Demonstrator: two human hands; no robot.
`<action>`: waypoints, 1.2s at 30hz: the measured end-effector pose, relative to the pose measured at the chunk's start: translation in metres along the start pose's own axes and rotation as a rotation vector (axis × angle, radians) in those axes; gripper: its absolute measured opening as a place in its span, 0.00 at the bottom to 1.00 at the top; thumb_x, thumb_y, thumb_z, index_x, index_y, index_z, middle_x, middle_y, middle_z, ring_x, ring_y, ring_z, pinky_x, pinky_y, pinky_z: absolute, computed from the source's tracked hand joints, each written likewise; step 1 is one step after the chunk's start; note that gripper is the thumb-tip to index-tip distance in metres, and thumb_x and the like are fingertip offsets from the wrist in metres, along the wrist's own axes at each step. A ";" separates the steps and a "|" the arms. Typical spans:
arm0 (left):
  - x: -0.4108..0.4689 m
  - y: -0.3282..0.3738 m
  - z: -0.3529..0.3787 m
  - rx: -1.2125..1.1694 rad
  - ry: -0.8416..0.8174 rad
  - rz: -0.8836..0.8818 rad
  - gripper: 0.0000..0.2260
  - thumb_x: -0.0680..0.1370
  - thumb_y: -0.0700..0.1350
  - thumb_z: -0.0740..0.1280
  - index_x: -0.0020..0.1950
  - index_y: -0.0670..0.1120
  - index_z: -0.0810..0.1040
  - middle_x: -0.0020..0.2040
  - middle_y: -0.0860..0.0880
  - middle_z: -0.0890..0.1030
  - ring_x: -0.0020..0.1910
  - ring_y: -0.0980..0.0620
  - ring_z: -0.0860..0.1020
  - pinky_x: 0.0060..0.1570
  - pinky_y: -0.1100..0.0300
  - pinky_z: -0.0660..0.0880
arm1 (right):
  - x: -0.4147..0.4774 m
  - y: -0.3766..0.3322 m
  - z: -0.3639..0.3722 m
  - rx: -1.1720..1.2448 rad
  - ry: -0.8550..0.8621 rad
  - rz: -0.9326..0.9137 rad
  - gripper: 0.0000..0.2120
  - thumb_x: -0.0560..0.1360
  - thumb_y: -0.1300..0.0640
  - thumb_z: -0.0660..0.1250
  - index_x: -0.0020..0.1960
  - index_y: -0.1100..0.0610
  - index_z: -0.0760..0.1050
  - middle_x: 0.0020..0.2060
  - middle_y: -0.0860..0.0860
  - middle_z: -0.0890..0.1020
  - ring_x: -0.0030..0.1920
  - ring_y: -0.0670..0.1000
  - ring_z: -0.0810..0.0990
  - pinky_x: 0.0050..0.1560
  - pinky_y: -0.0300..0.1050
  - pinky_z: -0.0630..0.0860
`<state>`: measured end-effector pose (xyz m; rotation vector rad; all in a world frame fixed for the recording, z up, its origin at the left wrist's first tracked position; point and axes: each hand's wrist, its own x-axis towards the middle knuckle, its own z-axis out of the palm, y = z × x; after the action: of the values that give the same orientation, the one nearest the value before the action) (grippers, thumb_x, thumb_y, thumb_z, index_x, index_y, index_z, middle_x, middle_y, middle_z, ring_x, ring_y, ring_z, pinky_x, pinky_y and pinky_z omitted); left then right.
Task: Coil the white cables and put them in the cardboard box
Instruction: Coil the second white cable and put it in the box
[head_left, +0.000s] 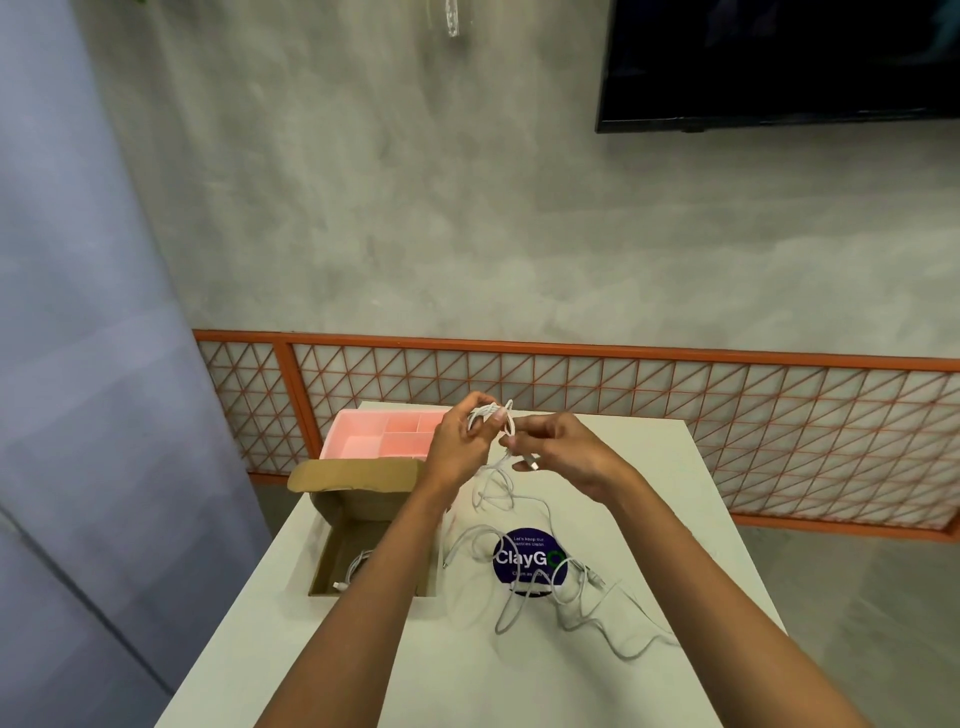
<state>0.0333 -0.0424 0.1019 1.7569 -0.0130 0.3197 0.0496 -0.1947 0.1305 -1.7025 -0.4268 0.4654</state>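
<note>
Head view: left hand (460, 441) closed around a partly wound white cable (491, 415), right hand (558, 454) pinching its free end, above the surface (363, 649). Light, limp, springy; best gripped across the loops. Cardboard box (358, 519) at left, loose cables (566, 597) near right.

A single wide-angle camera sits on the person's head, so there is no second view to share any of the scene with. It looks forward and down over both forearms, which enter from the bottom edge and meet near the middle of the frame. The worktop (675, 467) fills the lower half, seen steeply from above and close, its near edge cut off by the frame. The lens faces a grey wall (415, 208), which takes up the upper half, with a dark screen (779, 62) cut by the top right corner. Straight lines bow toward the edges, and the orange lattice panel (675, 395) slopes down to the right.
</note>
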 end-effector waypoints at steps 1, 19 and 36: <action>0.000 -0.002 0.000 0.025 0.016 0.009 0.06 0.78 0.49 0.66 0.49 0.47 0.76 0.35 0.55 0.77 0.30 0.60 0.72 0.30 0.63 0.67 | 0.001 -0.001 -0.002 -0.064 0.036 -0.011 0.12 0.76 0.64 0.67 0.58 0.64 0.79 0.46 0.56 0.82 0.46 0.50 0.80 0.48 0.38 0.79; -0.009 -0.014 -0.006 0.010 0.020 0.086 0.05 0.79 0.46 0.65 0.49 0.45 0.75 0.44 0.50 0.80 0.39 0.59 0.76 0.39 0.67 0.72 | -0.007 -0.030 -0.020 -0.216 0.221 -0.005 0.07 0.78 0.62 0.64 0.51 0.64 0.78 0.36 0.50 0.80 0.36 0.44 0.78 0.36 0.30 0.71; -0.013 0.007 -0.011 -0.077 -0.302 -0.114 0.10 0.84 0.48 0.52 0.47 0.46 0.68 0.35 0.51 0.66 0.34 0.57 0.64 0.35 0.64 0.67 | -0.006 -0.024 -0.034 -0.106 0.252 -0.019 0.06 0.80 0.63 0.61 0.47 0.60 0.76 0.37 0.50 0.79 0.36 0.45 0.78 0.44 0.36 0.72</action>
<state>0.0177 -0.0353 0.1078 1.7076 -0.1400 -0.0300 0.0618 -0.2220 0.1600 -1.8308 -0.2879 0.2123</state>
